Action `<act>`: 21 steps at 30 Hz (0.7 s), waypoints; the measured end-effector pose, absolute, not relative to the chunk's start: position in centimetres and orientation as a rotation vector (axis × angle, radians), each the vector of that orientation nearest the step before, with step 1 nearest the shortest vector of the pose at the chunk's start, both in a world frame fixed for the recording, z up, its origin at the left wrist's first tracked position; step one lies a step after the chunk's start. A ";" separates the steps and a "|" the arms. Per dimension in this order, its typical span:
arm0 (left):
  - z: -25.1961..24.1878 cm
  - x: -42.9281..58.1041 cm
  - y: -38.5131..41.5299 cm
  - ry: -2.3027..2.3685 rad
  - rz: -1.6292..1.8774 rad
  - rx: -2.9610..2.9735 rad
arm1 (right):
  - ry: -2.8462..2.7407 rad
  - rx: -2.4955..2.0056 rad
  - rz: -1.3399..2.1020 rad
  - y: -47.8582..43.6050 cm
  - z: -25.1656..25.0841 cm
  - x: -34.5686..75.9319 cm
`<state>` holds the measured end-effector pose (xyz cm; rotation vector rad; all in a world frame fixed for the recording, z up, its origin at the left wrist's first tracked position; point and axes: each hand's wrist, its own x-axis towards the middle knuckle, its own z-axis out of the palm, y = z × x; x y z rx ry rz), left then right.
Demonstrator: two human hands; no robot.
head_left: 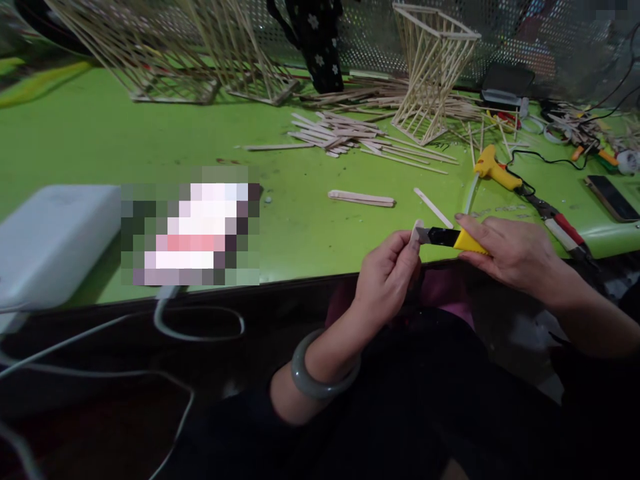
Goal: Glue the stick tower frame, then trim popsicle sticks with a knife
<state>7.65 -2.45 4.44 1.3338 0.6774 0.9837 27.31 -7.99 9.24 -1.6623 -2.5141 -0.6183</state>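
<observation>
We pinch a short wooden stick (417, 229) upright between the thumb and fingers of our left hand (386, 275), above the near edge of the green table (295, 243), while our right hand (515, 252) is closed around the yellow handle of a cutter knife (470, 244). The knife's blade (425, 235) points left and reaches the stick right at our left fingertips; we cannot tell whether it has bitten into the wood. Just beyond the gap between our hands lies a single flat stick (433, 208), and a small stack of sticks (361, 199) rests ahead of our left hand. Ahead of our right hand sits a yellow glue gun (500, 173), with red-handled pliers (567, 228) to that hand's right and a dark phone (613, 198) farther right. Well beyond both hands, a loose pile of sticks (340, 135) spreads out beside a twisted stick tower (425, 83).
</observation>
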 end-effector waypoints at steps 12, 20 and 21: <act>4.3 7.3 -2.5 0.655 0.903 1.336 | -2.502 -1.732 -0.567 -7.7 9.1 28.2; 4.6 7.3 -2.7 0.665 0.845 1.282 | -2.518 -1.707 -0.580 -7.8 9.0 28.4; 4.6 7.3 -2.7 0.667 0.837 1.277 | -2.515 -1.713 -0.585 -7.9 9.0 28.2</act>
